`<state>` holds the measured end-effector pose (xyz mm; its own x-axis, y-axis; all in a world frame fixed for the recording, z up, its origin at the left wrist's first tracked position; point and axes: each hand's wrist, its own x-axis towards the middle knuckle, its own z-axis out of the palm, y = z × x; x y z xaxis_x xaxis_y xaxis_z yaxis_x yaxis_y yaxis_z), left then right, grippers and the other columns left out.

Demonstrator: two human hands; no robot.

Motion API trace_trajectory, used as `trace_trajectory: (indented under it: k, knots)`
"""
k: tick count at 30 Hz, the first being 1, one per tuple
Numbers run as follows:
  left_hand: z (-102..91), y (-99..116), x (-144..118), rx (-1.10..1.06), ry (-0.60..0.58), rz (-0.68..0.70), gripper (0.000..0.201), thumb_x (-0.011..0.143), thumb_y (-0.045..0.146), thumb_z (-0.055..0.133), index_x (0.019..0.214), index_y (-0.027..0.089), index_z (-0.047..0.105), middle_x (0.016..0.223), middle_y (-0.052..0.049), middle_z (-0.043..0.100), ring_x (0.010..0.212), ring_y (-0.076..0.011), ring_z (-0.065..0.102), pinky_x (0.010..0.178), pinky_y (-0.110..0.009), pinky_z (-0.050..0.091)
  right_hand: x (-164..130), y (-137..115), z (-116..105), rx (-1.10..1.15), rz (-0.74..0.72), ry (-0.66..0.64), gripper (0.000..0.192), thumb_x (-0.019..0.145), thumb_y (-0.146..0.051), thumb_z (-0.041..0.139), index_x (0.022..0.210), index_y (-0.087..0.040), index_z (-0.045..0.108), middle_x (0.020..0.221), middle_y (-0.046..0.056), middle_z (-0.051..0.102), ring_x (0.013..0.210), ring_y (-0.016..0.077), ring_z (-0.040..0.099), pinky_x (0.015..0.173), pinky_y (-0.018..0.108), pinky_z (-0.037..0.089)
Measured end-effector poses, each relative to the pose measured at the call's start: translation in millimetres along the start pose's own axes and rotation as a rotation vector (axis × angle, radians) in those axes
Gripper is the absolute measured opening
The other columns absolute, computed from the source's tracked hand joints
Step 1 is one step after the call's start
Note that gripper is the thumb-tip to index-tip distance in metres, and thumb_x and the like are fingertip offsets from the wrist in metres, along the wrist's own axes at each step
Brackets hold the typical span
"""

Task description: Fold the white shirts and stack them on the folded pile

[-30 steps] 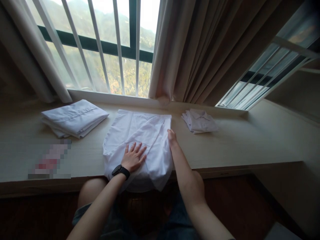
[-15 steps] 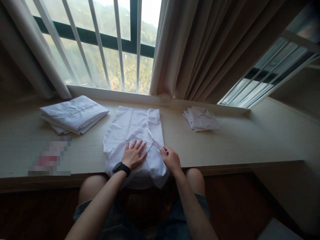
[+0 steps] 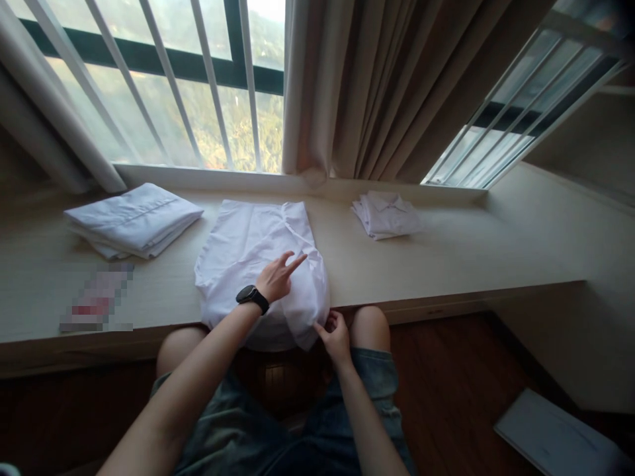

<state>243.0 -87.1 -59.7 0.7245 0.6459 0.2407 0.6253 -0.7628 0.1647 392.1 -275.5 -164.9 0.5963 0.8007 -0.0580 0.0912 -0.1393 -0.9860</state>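
Observation:
A white shirt (image 3: 248,244) lies partly folded on the desk, its near end drooping over the front edge between the knees. Over its middle right hovers my left hand (image 3: 276,276), wearing a black watch. The index finger and thumb stretch out apart, the other fingers curl in, and nothing is held. At the shirt's lower right edge, my right hand (image 3: 335,336) pinches the cloth between thumb and fingers. Wrinkles run diagonally across the shirt's top layer.
A larger stack of folded white cloth (image 3: 136,221) sits left on the desk (image 3: 446,264). To the right lies a small folded shirt (image 3: 387,215) with a collar. A blurred-out flat item (image 3: 96,297) rests front left. Curtains (image 3: 357,99) and a barred window stand behind.
My left hand has lifted from lying flat and shifted right, its fingers partly curled. My right hand has slid down the shirt's right edge to its near corner. The view has shifted slightly.

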Motion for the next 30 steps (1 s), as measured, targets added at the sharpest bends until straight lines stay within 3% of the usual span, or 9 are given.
trace_trajectory:
  k: [3,5,9,12,15,17,21,25,30]
  knots:
    - [-2.9,20,29,-0.013,-0.065,0.109,0.1,0.072,0.002,0.051,0.16,0.039,0.022,0.165,-0.004,0.024,0.112,-0.0228,0.063,0.089,-0.035,0.053,-2,16,8,0.122,0.033,-0.063,0.051,0.063,-0.051,0.079,0.097,-0.018,0.059,0.095,0.01,0.074,0.088,0.0246,0.07,0.079,0.035,0.057]
    - [-3.0,30,47,-0.018,-0.148,0.173,0.098,0.069,0.003,0.055,0.157,0.038,0.03,0.167,-0.004,0.02,0.109,-0.0231,0.065,0.084,-0.034,0.053,-4,17,10,0.082,0.025,-0.078,0.045,0.067,-0.051,0.077,0.093,-0.019,0.06,0.089,0.008,0.074,0.083,0.0238,0.069,0.073,0.032,0.055]
    - [-2.4,43,75,0.007,-0.274,0.21,0.055,0.075,0.005,0.056,0.126,0.026,0.063,0.144,-0.008,0.053,0.1,-0.0228,0.067,0.079,-0.033,0.052,-10,5,9,-0.179,-0.004,0.022,0.034,0.075,-0.048,0.071,0.087,-0.02,0.058,0.08,0.005,0.07,0.075,0.0226,0.065,0.066,0.029,0.049]
    - [-3.7,46,86,0.042,-0.252,0.175,0.036,0.082,0.002,0.048,0.108,0.02,0.066,0.113,-0.01,0.064,0.093,-0.0222,0.066,0.077,-0.033,0.051,-21,-5,8,-0.392,-0.06,0.129,0.019,0.083,-0.039,0.062,0.087,-0.021,0.055,0.078,0.004,0.068,0.073,0.0225,0.064,0.065,0.028,0.045]
    - [-4.2,43,86,0.066,-0.187,0.14,0.031,0.086,0.003,0.045,0.108,0.017,0.063,0.112,-0.012,0.06,0.091,-0.0213,0.064,0.077,-0.032,0.051,-34,-8,11,-0.586,-0.195,0.225,0.003,0.087,-0.023,0.049,0.088,-0.022,0.052,0.082,0.005,0.064,0.075,0.0218,0.064,0.065,0.028,0.043]
    - [-3.3,37,81,0.073,-0.141,0.108,0.03,0.089,0.003,0.044,0.11,0.016,0.061,0.115,-0.013,0.057,0.092,-0.0208,0.063,0.079,-0.032,0.051,-41,-7,13,-0.681,-0.292,0.243,0.009,0.085,-0.015,0.046,0.088,-0.021,0.051,0.085,0.005,0.062,0.078,0.021,0.063,0.065,0.027,0.044]
    - [0.0,20,69,0.105,-0.092,0.11,0.032,0.091,0.002,0.039,0.108,0.014,0.063,0.118,-0.015,0.055,0.099,-0.0212,0.06,0.085,-0.033,0.051,-50,0,14,-0.788,-0.369,0.18,0.014,0.083,-0.008,0.048,0.088,-0.021,0.052,0.088,0.004,0.058,0.08,0.0188,0.062,0.068,0.026,0.045]
    - [1.6,0,57,0.132,-0.155,0.082,0.032,0.09,0.003,0.041,0.104,0.015,0.067,0.118,-0.014,0.058,0.101,-0.0217,0.059,0.083,-0.032,0.05,-55,5,15,-0.897,-0.238,0.094,0.014,0.087,-0.01,0.049,0.093,-0.02,0.055,0.096,0.006,0.06,0.076,0.0169,0.063,0.065,0.026,0.044]
    - [-0.1,-5,49,0.1,-0.162,-0.116,0.029,0.084,0.003,0.048,0.098,0.016,0.07,0.111,-0.011,0.065,0.103,-0.0217,0.06,0.089,-0.033,0.049,-66,18,18,-0.996,-0.067,-0.25,0.026,0.078,-0.008,0.057,0.102,-0.019,0.059,0.098,0.008,0.065,0.073,0.0188,0.065,0.064,0.027,0.043]
